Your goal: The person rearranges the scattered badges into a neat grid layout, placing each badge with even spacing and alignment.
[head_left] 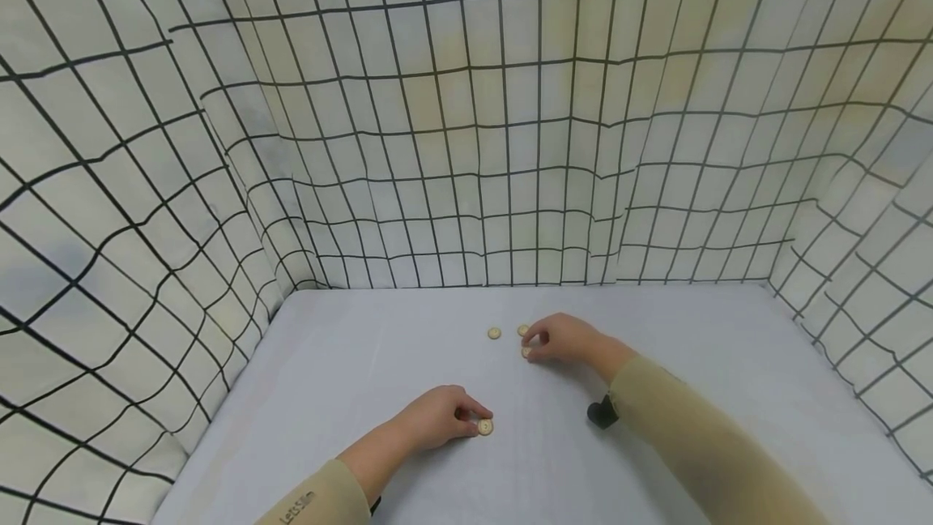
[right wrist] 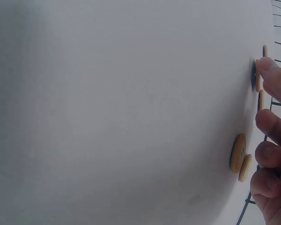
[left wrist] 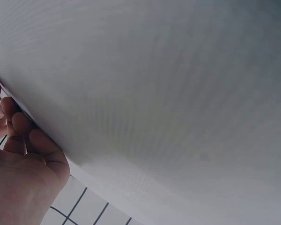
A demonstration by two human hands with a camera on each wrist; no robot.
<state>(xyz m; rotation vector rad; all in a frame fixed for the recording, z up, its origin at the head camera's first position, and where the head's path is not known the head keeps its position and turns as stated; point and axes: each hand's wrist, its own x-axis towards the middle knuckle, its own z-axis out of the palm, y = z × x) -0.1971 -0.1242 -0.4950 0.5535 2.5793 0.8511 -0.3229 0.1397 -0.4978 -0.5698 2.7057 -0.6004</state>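
My left hand (head_left: 441, 418) pinches a round, pale wooden disc (head_left: 485, 426) with a rim and a small central mark, low over the white table. Farther back, the thumb and index finger of my right hand (head_left: 567, 339) are curled at another wooden disc (head_left: 526, 353). Just behind those fingertips lies a third disc, partly covered. One more disc (head_left: 494, 333) lies flat to their left. In the right wrist view, a fingertip touches one disc (right wrist: 258, 80), and two others (right wrist: 239, 152) lie under the curled fingers. The left wrist view shows fingers but no disc.
A white-covered table (head_left: 350, 347) stretches under both hands. White cloth walls (head_left: 452, 104) with a black grid rise behind it and at both sides. A black strap piece (head_left: 602, 411) hangs at the right wrist.
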